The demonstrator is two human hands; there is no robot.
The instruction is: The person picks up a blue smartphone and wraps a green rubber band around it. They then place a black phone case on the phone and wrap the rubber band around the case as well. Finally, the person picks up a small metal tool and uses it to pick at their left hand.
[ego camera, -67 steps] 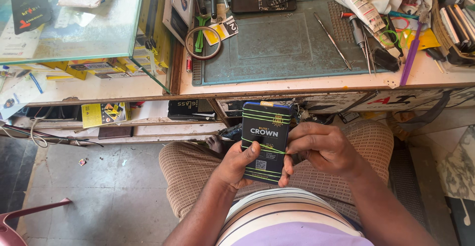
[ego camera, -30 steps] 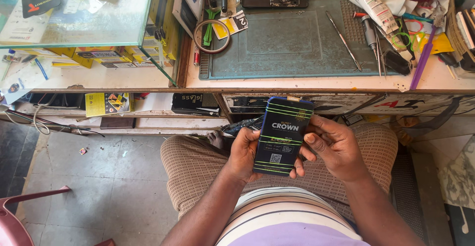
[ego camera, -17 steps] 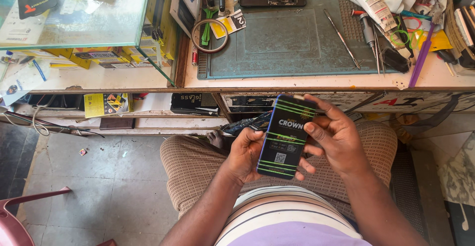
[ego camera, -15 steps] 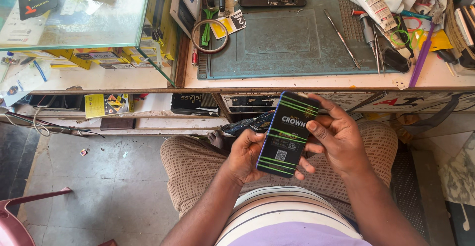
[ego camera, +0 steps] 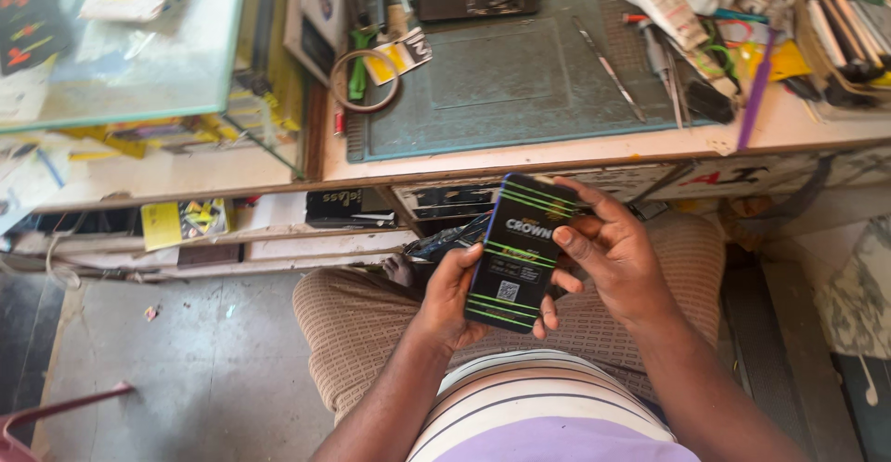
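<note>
A flat dark package (ego camera: 515, 258) with green stripes and a small square code sits over my lap, tilted with its top leaning right. My left hand (ego camera: 450, 299) grips its lower left edge from below. My right hand (ego camera: 613, 253) holds its right side, thumb pressed on the front face and fingers curled behind the top edge. I am seated, with checked brown trousers under the package.
A workbench (ego camera: 557, 151) stands ahead with a grey-green work mat (ego camera: 501, 81), tweezers (ego camera: 608, 67), a tape ring (ego camera: 362, 81), a purple tool (ego camera: 754, 100) and cluttered tools at right. A glass display case (ego camera: 139, 44) stands at left. Shelves with small boxes run under the bench.
The package has tilted clockwise, its top swinging right and up. My right hand moved higher along its right edge, thumb onto the face. My left hand stays at the lower corner.
</note>
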